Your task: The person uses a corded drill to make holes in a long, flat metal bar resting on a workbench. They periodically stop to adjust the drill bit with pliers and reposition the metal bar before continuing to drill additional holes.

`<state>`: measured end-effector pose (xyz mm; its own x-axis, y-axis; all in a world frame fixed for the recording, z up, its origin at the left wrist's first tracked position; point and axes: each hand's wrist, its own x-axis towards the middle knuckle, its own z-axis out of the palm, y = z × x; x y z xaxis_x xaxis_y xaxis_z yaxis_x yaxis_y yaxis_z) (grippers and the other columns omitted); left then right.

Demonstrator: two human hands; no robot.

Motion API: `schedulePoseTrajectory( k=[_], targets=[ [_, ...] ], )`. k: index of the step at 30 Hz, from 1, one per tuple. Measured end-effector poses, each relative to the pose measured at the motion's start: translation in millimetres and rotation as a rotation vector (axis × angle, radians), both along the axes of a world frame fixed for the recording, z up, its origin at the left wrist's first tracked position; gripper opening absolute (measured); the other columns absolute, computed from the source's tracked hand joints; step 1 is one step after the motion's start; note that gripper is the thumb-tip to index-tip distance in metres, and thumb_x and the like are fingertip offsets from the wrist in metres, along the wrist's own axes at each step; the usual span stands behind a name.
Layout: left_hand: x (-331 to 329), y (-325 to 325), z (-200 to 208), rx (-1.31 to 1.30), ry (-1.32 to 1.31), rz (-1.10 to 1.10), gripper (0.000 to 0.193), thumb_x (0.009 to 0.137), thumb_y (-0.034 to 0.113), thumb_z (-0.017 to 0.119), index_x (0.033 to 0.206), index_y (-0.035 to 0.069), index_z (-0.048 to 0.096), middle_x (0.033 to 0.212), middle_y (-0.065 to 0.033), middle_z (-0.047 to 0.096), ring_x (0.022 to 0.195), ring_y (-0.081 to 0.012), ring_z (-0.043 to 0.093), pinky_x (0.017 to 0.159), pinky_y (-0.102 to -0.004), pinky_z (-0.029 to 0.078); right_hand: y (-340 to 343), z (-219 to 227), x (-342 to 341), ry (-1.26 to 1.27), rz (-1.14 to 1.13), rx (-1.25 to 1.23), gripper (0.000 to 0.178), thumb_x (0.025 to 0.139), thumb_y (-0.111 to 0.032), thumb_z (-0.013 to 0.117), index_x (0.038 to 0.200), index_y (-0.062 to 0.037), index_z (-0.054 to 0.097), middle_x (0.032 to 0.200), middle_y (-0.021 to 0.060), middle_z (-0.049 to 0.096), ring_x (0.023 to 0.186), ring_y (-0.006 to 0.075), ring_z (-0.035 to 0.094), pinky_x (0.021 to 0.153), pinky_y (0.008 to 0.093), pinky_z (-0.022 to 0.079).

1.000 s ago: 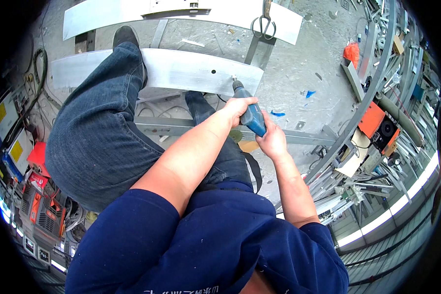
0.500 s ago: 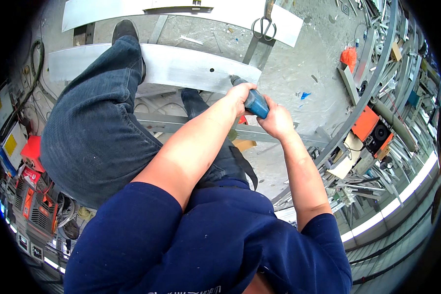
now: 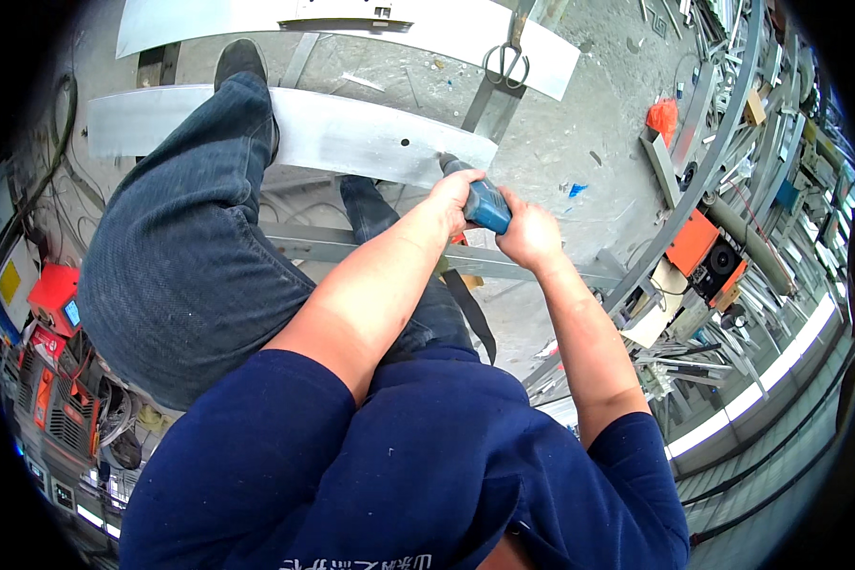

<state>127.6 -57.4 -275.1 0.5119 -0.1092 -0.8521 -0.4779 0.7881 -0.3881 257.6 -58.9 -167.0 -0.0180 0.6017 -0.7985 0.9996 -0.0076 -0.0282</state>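
A blue power drill (image 3: 488, 207) is gripped in both my hands, its dark front end pointing at the right part of a long pale metal strip (image 3: 342, 131). My left hand (image 3: 453, 201) wraps the drill near its front. Closed around its rear is my right hand (image 3: 530, 233). The tip meets or nearly meets the strip; contact is too small to tell. To its left, the strip has a round dark hole (image 3: 405, 142). My left foot, in a dark shoe (image 3: 241, 59), rests on or against the strip.
Beyond lies another pale strip (image 3: 209, 24), with shears (image 3: 506, 65) near its right end. Metal bars (image 3: 332, 249) support the work from below. Metal scrap and an orange machine (image 3: 693, 239) stand at right, red equipment (image 3: 55, 294) at left.
The whole view has shifted slightly, and the strips appear a little further left. Both my hands keep their hold on the drill, whose body looks tilted a little differently.
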Motion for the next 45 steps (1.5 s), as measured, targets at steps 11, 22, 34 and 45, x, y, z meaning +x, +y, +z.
schedulePoseTrajectory(
  k=[11,22,34,45],
  targets=[
    [-3,8,1,-0.057,-0.025,0.036,0.040,0.097,0.037,0.062,0.123,0.007,0.057,0.114,-0.0127,0.068,0.100,-0.0288,0.070,0.096,-0.0510,0.054,25,7,-10,-0.062,0.032,-0.079,0.068,0.070,-0.012,0.067,0.137,-0.0215,0.059,0.096,0.0195,0.074,0.091,0.0388,0.071,0.082,0.0487,0.058],
    [-1,11,-4,-0.081,-0.044,0.129,0.042,0.097,0.037,0.061,0.126,0.007,0.056,0.119,-0.0150,0.066,0.105,-0.0315,0.069,0.100,-0.0555,0.052,49,10,-12,-0.053,0.123,-0.132,0.067,0.073,-0.012,0.065,0.139,-0.0220,0.059,0.102,0.0160,0.074,0.097,0.0350,0.071,0.086,0.0463,0.057],
    [-21,-10,-26,-0.033,-0.055,0.061,0.033,0.097,0.033,0.061,0.113,0.004,0.060,0.107,-0.0140,0.069,0.098,-0.0285,0.069,0.092,-0.0504,0.055,-1,-17,-29,-0.046,-0.003,-0.108,0.074,0.070,-0.012,0.069,0.142,-0.0164,0.055,0.098,0.0242,0.072,0.093,0.0404,0.071,0.086,0.0490,0.056],
    [12,-16,44,0.052,0.110,-0.068,0.038,0.097,0.030,0.063,0.124,0.003,0.058,0.111,-0.0115,0.067,0.097,-0.0251,0.069,0.086,-0.0475,0.055,-19,32,20,0.066,-0.060,-0.080,0.082,0.070,-0.013,0.072,0.148,-0.0153,0.048,0.102,0.0206,0.072,0.094,0.0390,0.071,0.084,0.0477,0.056]
  ],
)
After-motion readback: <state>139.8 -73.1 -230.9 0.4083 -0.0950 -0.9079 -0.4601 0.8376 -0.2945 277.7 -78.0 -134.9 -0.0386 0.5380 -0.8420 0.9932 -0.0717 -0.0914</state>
